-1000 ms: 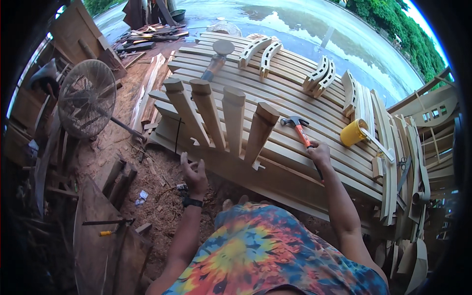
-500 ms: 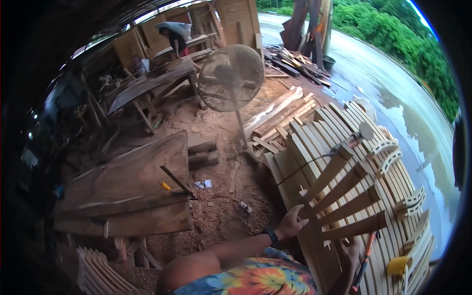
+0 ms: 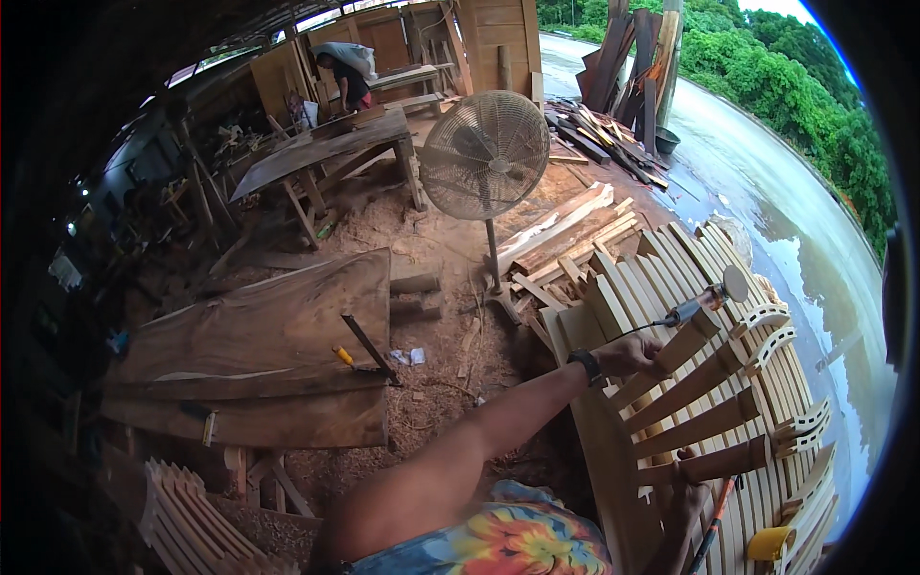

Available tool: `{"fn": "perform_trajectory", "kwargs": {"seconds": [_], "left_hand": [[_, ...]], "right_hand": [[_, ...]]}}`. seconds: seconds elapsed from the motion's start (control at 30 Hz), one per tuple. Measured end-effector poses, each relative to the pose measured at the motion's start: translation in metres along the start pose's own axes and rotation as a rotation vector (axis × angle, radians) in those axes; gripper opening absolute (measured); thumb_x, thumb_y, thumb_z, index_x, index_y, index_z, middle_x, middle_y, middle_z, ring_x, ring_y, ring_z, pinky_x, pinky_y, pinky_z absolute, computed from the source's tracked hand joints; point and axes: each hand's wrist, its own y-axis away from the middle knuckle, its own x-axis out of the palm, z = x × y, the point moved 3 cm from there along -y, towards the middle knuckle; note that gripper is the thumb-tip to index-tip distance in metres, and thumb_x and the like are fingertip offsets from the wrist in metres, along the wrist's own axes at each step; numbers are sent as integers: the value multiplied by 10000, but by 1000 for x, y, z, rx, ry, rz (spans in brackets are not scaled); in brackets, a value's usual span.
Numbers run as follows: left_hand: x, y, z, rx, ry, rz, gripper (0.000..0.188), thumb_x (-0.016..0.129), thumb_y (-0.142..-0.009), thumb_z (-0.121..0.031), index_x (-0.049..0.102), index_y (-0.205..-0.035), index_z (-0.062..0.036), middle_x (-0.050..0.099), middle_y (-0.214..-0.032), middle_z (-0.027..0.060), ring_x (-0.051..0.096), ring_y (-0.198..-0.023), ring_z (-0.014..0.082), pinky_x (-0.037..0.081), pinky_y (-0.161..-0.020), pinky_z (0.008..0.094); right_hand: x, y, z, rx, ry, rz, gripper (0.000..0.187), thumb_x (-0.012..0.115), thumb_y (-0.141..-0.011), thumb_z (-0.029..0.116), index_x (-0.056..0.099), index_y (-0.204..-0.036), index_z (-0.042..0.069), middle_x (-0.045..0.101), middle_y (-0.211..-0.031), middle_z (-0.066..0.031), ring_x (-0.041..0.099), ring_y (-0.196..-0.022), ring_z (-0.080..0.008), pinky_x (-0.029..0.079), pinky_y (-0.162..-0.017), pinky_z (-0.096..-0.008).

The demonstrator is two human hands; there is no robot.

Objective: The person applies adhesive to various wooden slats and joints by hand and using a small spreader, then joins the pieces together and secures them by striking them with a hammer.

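Note:
Several short wooden pieces lie fanned out on a wide stack of pale wooden slats at the right. My left hand reaches to the farthest wooden piece, with bent fingers against its near end. Closer to me, my right hand grips the nearest wooden piece from below, thumb along its side. Two more pieces, including a middle wooden piece, lie between the hands. Beyond my left hand rests a corded power tool with a round disc. A tool with an orange and black handle lies beside my right hand.
A yellow round object and curved slotted wooden parts sit on the slats. A large slab is at the left. A standing fan and loose boards stand ahead. Another person bends at the back.
My left hand has moved away from me and to the right, from the near ends of the pieces to the farthest one. My right hand stays by the nearest piece. The view has shifted slightly.

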Motion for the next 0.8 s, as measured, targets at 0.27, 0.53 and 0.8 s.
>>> {"fn": "perform_trajectory", "kwargs": {"seconds": [0.27,0.53,0.8], "left_hand": [[23,26,-82,142,21,-192,321,705,-964,-126,585,-1238,-9,613,-1067,63,622,-925,178,550,-812,359],[157,-78,-169,415,19,-175,501,587,-1015,-72,426,-1471,57,563,-1409,264,643,-1229,356,589,-972,490],[208,-152,-121,578,-172,-400,431,576,-1015,-61,457,-1403,86,643,-1283,220,667,-1083,243,579,-996,431]], "right_hand": [[-40,-11,105,-246,497,226,402,655,-965,262,698,-1264,-2,684,-868,-67,566,-738,-160,516,-753,-364],[-160,-89,204,-295,484,245,539,843,-825,261,688,-1283,21,754,-1121,-135,715,-1058,-211,553,-959,-336],[-317,7,184,-214,1033,-441,620,765,-909,306,580,-1414,-4,666,-1308,-263,666,-1195,-361,519,-1043,-428]]}}
